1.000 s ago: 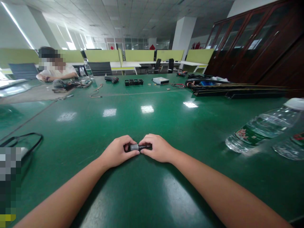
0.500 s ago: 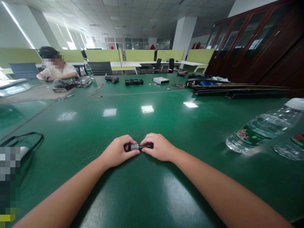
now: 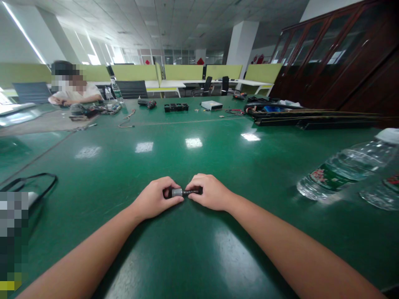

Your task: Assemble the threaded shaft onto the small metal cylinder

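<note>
Tabletop [image 3: 193, 162] of glossy green, broad, with white ceiling reflections; beyond it, lime-green flat partitions [image 3: 183, 72], a square white pillar [image 3: 243, 43] and a dark red-brown wooden cabinet [image 3: 327, 66] with glass panes. Far left: seated person in a white top [image 3: 90, 92]. Far side of table: black-and-grey drill-like tool [image 3: 146, 104], black rectangular block [image 3: 176, 108], flat white box [image 3: 212, 105], long black strips [image 3: 280, 120]. Right, well apart from the work: clear plastic bottle with green label [image 3: 330, 178], a second similar bottle [image 3: 380, 197] partly behind it. Left: black looped strap [image 3: 46, 176]. Small grey-and-black cylindrical part [image 3: 177, 192] lies between the hands, mid-table in front of the wearer; contact with the surface cannot be told. Long axis runs left to right, near level; thin ribbed dark end points right. Left hand [image 3: 156, 198]: thumb and fingers closed around the thicker end, partly hiding it. Right hand [image 3: 207, 192]: thumb and fingers gripping the thin end, its tip shadowed by the palm.
</note>
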